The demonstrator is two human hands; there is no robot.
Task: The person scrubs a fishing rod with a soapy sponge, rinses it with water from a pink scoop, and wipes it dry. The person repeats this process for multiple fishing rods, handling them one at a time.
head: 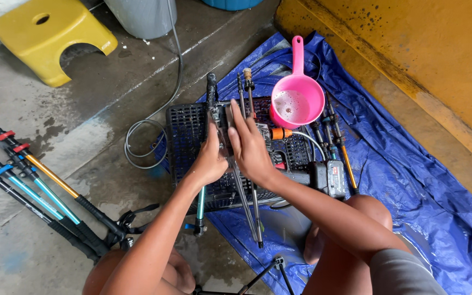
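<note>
Nearest the camera, bare knees are seen at the lower edge; a folded black pole lies between them on the wet concrete. Left hand point(210, 161) is closed around a bundle of trekking poles point(245, 199), thumb across the shafts; right hand point(251, 146) is laid flat against the same bundle, fingers extended, not curled. The bundle is held over a black plastic crate point(188, 131), turned bottom-up on a blue tarp point(411, 180); at least three thin grey shafts are counted in it, tips pointing toward the person, black grips away; one teal section hangs below the crate edge. A black cordless tool point(326, 177) rests on the crate beside the right forearm; further poles lie along its right side, number unclear. To the left, on the concrete, four more poles point(39, 180) are laid out: two teal, one gold, one black, with red and blue locks. Beyond the crate, a pink ladle-shaped dipper point(297, 98) holds a little cloudy water; a grey hose point(154, 125) is coiled beside the crate. Farthest, one yellow stool point(50, 35) stands upright.
</note>
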